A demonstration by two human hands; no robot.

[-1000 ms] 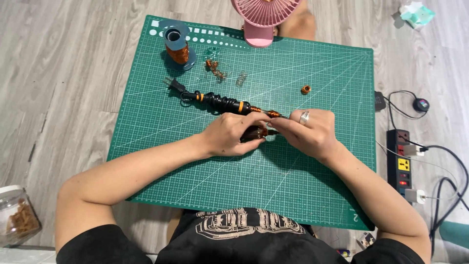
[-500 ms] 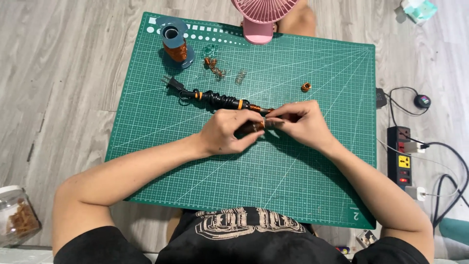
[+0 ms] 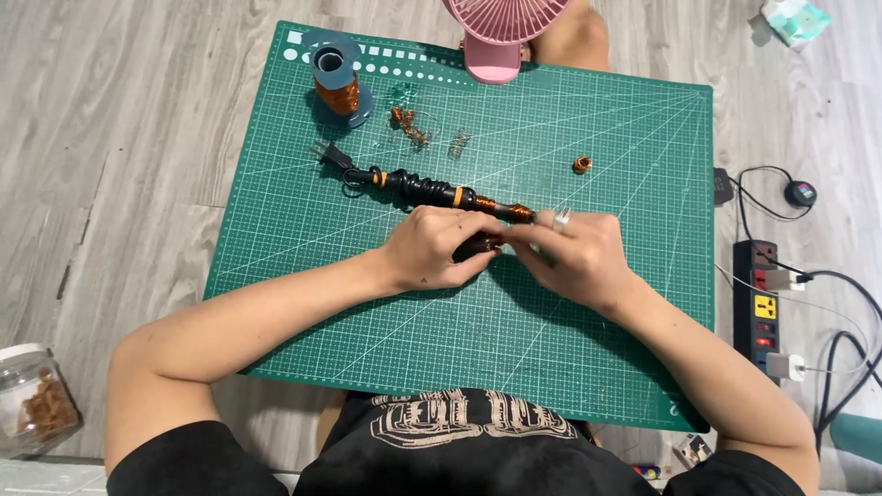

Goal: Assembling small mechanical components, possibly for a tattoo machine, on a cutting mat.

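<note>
A coiled black power cord [image 3: 418,188] with a plug at its left end lies on the green cutting mat [image 3: 588,367], bound in places with copper wire. My left hand [image 3: 432,246] grips the cord's right end. My right hand [image 3: 574,255], a ring on one finger, meets it there and pinches the copper wire at the cord. What lies between the fingers is hidden. A spool of copper wire [image 3: 335,83] stands at the mat's far left. Small copper coils [image 3: 409,124] lie near it, and one more copper coil [image 3: 582,165] sits to the right.
A pink fan [image 3: 501,28] stands at the mat's far edge. A power strip [image 3: 765,298] with plugs and cables lies on the wooden floor to the right. A clear jar [image 3: 37,404] sits at the lower left. A crumpled tissue [image 3: 795,18] is at the top right.
My right hand has shifted slightly left along the cord's end and closed against my left hand. The cord has stayed in place.
</note>
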